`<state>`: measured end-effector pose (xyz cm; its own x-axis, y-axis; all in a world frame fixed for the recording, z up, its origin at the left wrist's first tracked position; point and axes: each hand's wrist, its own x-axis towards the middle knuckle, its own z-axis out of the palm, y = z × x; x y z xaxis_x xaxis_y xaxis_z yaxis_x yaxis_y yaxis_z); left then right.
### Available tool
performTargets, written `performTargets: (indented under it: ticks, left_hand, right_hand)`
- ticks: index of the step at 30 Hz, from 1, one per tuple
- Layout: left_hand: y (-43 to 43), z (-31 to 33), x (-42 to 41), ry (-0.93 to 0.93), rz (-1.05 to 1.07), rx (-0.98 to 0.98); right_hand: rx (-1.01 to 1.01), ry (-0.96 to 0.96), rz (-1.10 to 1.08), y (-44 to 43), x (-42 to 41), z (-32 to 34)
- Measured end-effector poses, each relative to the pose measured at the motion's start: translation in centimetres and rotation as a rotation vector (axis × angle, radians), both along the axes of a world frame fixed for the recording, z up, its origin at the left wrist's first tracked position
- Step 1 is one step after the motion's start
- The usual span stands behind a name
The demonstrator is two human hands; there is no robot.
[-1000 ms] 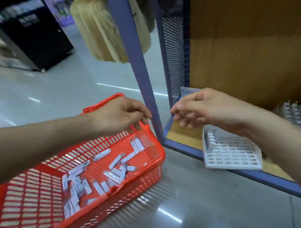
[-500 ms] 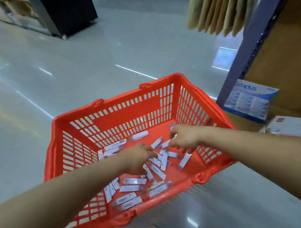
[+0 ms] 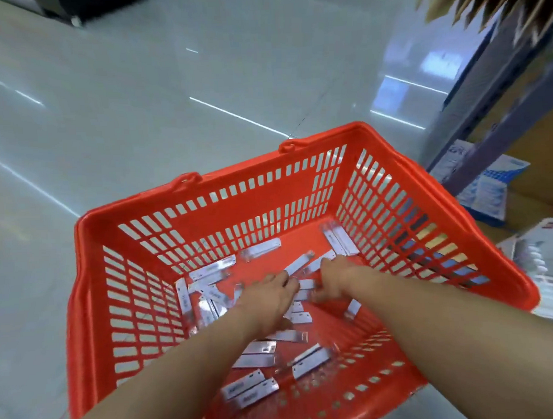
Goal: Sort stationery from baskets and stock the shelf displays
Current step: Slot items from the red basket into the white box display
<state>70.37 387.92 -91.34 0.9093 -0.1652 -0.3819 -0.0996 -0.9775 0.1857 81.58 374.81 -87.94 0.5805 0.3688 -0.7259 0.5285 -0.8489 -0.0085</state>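
Note:
A red plastic basket (image 3: 93,309) stands on the glossy floor, with several small white flat packets (image 3: 213,269) scattered over its bottom. Both my arms reach down into it. My left hand (image 3: 267,302) lies over the packets in the middle, fingers stretched toward the far right and touching them. Just to its right, my right hand (image 3: 335,279) has its fingers bent down onto the packets. Motion blur hides whether it holds one.
The blue shelf upright (image 3: 485,133) rises right of the basket. A blue and white box (image 3: 484,186) lies on the bottom shelf board, and a white slotted tray (image 3: 550,289) sits at the right edge. Tan items (image 3: 481,1) hang at top right.
The view swung from the shelf down to the basket. Both hands left the basket rim and shelf and dropped in among the packets, moving closer together.

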Motion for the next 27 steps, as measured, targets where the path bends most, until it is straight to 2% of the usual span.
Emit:
performTargets:
  ticks: [6, 10, 13, 17, 20, 24, 27]
  left_hand:
    - [1.4, -0.9, -0.1, -0.050, 0.164, 0.017]
    - [1.3, -0.7, 0.2, -0.021, 0.374, -0.044]
    - [0.6, -1.0, 0.2, -0.024, 0.351, -0.039]
    - [0.8, -0.9, 0.9, -0.022, 0.372, -0.037]
    - [0.9, -0.6, 1.7, -0.047, 0.345, -0.001]
    - [0.7, -0.7, 2.2, -0.051, 0.309, -0.107]
    - [0.3, -1.0, 1.6, -0.037, 0.251, -0.046]
  right_hand:
    - [0.166, -0.245, 0.219, 1.4, 0.3, -1.5]
    - [0.190, -0.183, 0.199, 1.7, 1.0, -2.6]
    - [0.268, -0.185, 0.167, 1.7, 1.4, -3.2]
    - [0.338, -0.123, 0.014, 1.5, 1.6, -3.2]
    - [0.327, -0.200, 0.050, 1.3, 1.5, -3.5]
    - [0.336, -0.165, 0.129, 1.1, 1.7, -3.6]
    - [0.377, -0.178, 0.120, 1.0, 1.8, -3.5]
